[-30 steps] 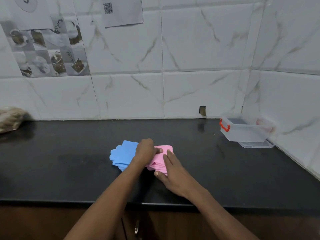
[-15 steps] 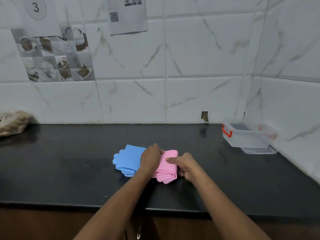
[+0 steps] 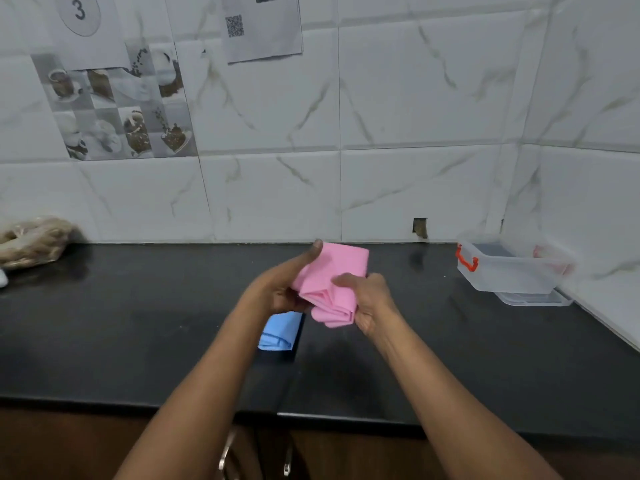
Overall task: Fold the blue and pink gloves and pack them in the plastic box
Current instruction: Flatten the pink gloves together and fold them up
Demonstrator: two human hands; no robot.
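The folded pink gloves [image 3: 330,282] are lifted above the black counter [image 3: 138,327], held between both hands. My left hand [image 3: 280,284] grips their left side with the thumb along the top edge. My right hand [image 3: 369,301] grips the lower right side. The folded blue gloves [image 3: 278,330] lie on the counter below my left wrist, partly hidden by my arm. The clear plastic box [image 3: 509,271] with a red handle stands open at the far right, in the wall corner.
The box rests on what looks like its clear lid [image 3: 533,298]. A plastic bag with brownish contents [image 3: 33,242] lies at the far left against the tiled wall. Cabinet handles [image 3: 225,455] show below the counter's front edge.
Both hands have lifted the pink gloves off the counter and away from the blue ones. The blue gloves stay on the counter. The camera has tilted up.
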